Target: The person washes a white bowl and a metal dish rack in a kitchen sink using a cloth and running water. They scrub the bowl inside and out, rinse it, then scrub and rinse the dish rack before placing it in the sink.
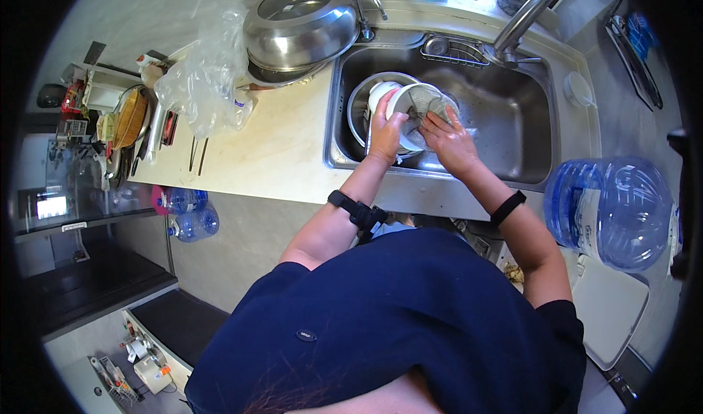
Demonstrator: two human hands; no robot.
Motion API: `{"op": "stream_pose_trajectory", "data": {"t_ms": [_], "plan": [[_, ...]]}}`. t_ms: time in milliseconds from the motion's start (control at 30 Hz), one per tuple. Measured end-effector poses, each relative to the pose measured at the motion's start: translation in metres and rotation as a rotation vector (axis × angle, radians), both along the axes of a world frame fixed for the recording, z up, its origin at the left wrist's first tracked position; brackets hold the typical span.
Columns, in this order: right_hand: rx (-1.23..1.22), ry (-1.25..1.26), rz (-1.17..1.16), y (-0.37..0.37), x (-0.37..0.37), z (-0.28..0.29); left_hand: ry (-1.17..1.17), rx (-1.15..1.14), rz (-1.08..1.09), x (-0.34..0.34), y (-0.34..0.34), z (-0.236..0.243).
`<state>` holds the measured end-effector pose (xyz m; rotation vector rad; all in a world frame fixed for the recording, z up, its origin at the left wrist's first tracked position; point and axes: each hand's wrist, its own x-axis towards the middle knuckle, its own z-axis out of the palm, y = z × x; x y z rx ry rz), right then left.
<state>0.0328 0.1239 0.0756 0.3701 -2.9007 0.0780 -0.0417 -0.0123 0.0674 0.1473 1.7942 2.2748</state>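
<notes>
My left hand [384, 136] is closed on the rim of a white bowl [399, 101], tilted over the left part of the steel sink [512, 117]. My right hand [452, 143] has its fingers pressed on a pale, mesh-like cloth [426, 99] inside the bowl's rim. Beneath both hands lies a round steel basin [359, 106], with more white ware partly hidden behind the held bowl.
Left on the counter [278, 136] are a large lidded steel pot [300, 26], a plastic bag [198, 84] and clustered utensils [124, 117]. A tap [523, 26] overhangs the sink. Large water jugs [608, 213] stand right; a small container [577, 88] sits beside the sink.
</notes>
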Motion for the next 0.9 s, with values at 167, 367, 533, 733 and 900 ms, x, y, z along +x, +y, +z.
{"op": "stream_pose_trajectory", "data": {"t_ms": [167,367,533,733,900], "plan": [[-0.683,-0.408,0.013,-0.003,-0.005,0.009,-0.192,0.249,0.05,0.003,0.009,-0.004],[0.119,-0.205,0.157,0.005,-0.003,0.014,-0.31,0.262,-0.13,0.002,-0.01,-0.004],[-0.412,-0.325,0.124,0.003,0.001,0.006,-0.351,0.383,-0.185,0.004,-0.002,-0.009],[0.177,-0.302,0.213,0.008,0.002,0.003,-0.333,0.201,-0.207,0.001,-0.013,-0.006],[-0.057,-0.291,0.232,0.014,-0.003,0.007,-0.464,0.148,-0.261,0.015,-0.001,0.002]]}}
